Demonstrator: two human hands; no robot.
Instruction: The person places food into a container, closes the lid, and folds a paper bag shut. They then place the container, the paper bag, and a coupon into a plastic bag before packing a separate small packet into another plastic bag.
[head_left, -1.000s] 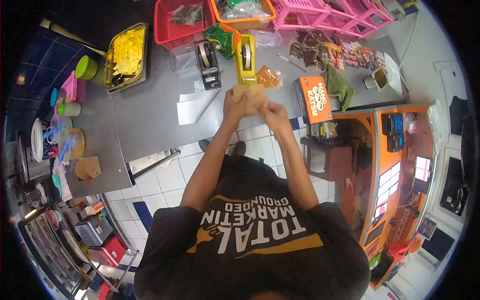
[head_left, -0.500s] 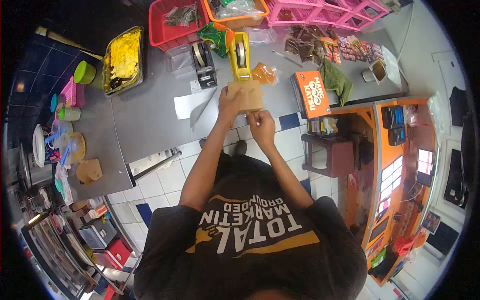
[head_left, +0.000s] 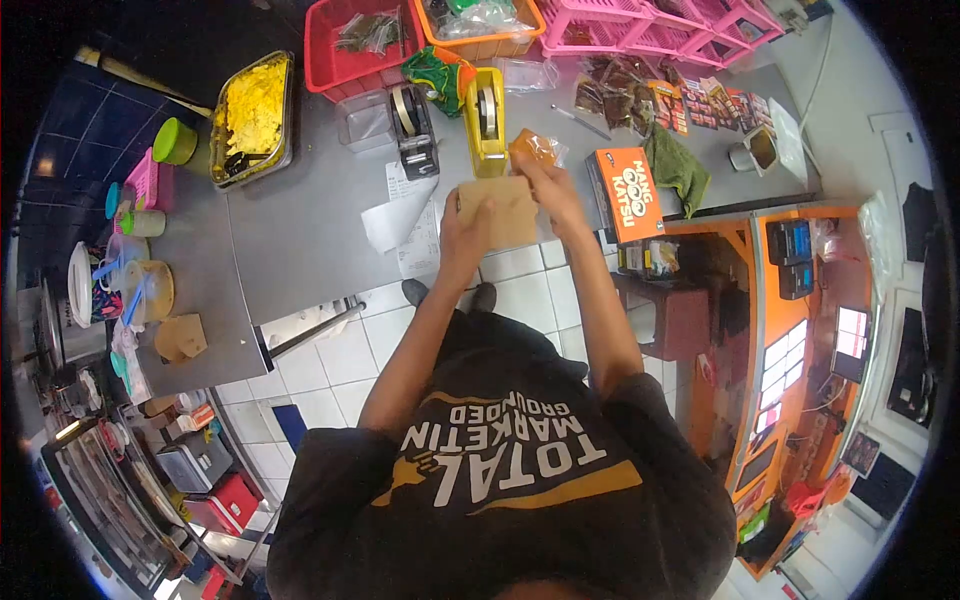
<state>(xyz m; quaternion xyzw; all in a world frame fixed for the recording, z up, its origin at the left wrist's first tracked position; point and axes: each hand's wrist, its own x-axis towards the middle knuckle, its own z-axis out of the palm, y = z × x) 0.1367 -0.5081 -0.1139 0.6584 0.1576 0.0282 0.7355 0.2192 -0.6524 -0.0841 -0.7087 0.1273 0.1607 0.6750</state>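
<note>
Brown box (head_left: 510, 222) at the steel counter (head_left: 310, 230) edge; left hand (head_left: 466, 235), narrow grip, thumb on top; right hand (head_left: 552, 192), partly curled by its corner and orange packet (head_left: 538, 147), hold unclear; yellow tape dispenser (head_left: 487, 125) beyond; white tiled floor (head_left: 340, 355)

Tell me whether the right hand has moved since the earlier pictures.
Yes: the right hand has moved forward, away from the person's body and closer to the yellow tape dispenser.
</note>
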